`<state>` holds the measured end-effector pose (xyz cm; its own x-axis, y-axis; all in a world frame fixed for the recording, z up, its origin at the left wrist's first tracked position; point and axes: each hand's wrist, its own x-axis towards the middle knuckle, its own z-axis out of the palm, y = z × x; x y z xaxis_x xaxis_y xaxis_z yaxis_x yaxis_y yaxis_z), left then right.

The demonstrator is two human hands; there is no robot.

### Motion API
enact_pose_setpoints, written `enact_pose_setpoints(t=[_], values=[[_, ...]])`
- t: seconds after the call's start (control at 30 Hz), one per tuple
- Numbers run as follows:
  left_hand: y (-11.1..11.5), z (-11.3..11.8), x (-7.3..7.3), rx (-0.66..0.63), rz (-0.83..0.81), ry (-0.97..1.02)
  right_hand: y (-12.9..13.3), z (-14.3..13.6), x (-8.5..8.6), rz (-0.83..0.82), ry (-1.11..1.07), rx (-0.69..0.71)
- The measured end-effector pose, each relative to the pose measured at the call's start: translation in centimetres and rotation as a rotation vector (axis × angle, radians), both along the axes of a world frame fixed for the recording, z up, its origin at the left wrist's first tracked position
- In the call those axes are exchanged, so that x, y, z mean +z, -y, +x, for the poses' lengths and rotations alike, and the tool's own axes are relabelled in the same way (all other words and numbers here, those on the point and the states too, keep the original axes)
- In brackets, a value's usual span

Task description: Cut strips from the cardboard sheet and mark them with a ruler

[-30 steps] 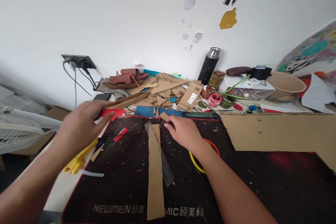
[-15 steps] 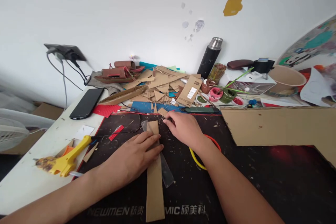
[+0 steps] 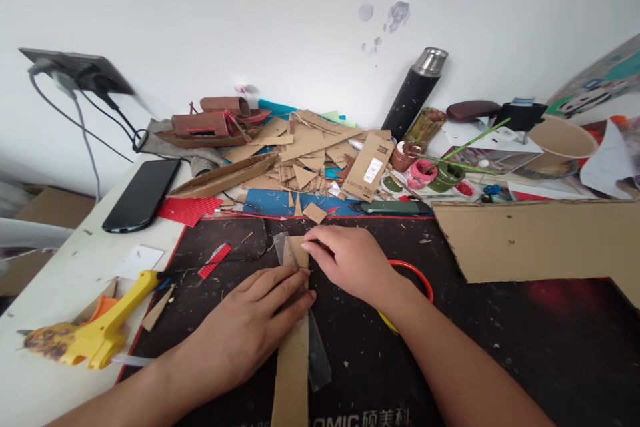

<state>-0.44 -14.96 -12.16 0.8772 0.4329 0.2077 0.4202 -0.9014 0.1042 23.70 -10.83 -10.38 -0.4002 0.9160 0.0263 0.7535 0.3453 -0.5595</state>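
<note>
A long cardboard strip (image 3: 293, 373) lies on the dark mat, with a clear plastic ruler-like piece (image 3: 319, 357) slanting across it. My left hand (image 3: 270, 310) rests over both, fingers flat and pressing them down. Close to the strip's far end, my right hand (image 3: 345, 257) has its thumb and index finger nearly together; whatever is between them, if anything, is too small to make out. A small cardboard piece (image 3: 315, 213) lies just beyond my right hand.
A yellow glue gun (image 3: 107, 327) and phone (image 3: 141, 195) lie left. Cardboard scraps (image 3: 305, 147), a green cutter (image 3: 395, 207), paint jars (image 3: 421, 173) and a black flask (image 3: 413, 97) stand or lie behind. A red-yellow ring (image 3: 417, 275) is under my right arm. Large cardboard (image 3: 540, 240) lies right.
My right hand has moved from the small cardboard piece beyond the strip to the strip's far end. My left hand stays on the strip and clear piece. The view has shifted and come closer.
</note>
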Motion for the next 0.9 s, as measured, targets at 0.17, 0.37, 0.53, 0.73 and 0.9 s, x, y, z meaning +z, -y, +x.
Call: enact_pose_setpoints(t=[0.17, 0.37, 0.53, 0.73, 0.9], values=[[0.2, 1.1, -0.3, 0.046, 0.004, -0.03, -0.1, 0.0, -0.1, -0.04, 0.025, -0.018], [0.1, 1.6, -0.6, 0.047, 0.01, 0.025, -0.2, 0.1, -0.6, -0.016, -0.01, -0.023], [-0.1, 0.6, 0.0, 0.011, -0.029, 0.094, -0.1, 0.1, -0.5, -0.012, 0.031, 0.02], [-0.1, -2.1, 0.7, -0.056, -0.118, -0.025, -0.1, 0.0, -0.3, -0.016, 0.048, 0.013], [0.2, -2.8, 0.5, -0.082, -0.142, -0.058, -0.1, 0.0, -0.1, -0.027, 0.059, 0.004]])
